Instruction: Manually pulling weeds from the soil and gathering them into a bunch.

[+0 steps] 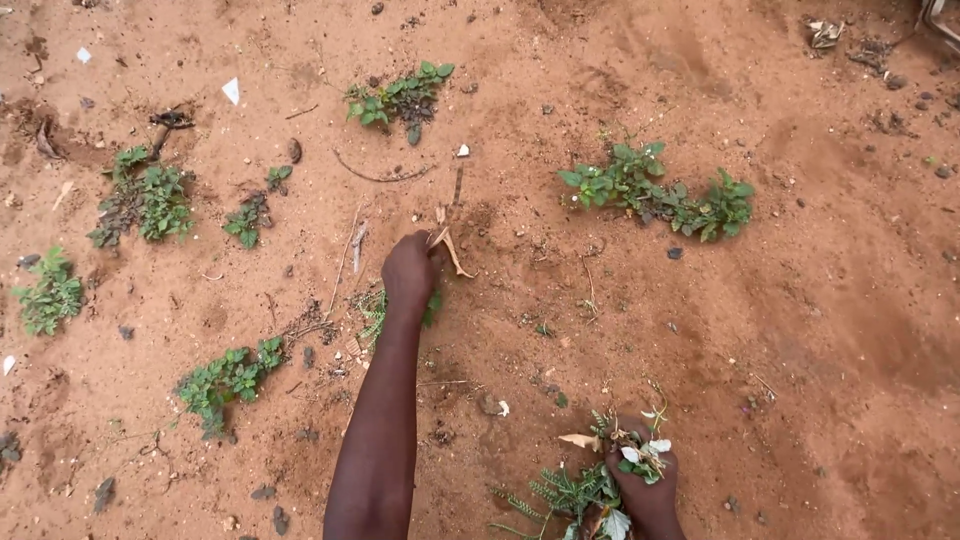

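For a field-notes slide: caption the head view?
Left hand grips a dry leaf on red soil; right hand holds pulled weeds.

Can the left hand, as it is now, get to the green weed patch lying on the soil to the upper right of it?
Probably yes. The left hand is stretched out low over bare soil, pinching a dry leaf. Only open dirt lies between it and the weed patch, though the full fingers may need emptying first.

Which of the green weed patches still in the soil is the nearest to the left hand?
The small feathery weed right under the left hand, beside its wrist. The other patches, such as the long one on the right, grow well apart from it.
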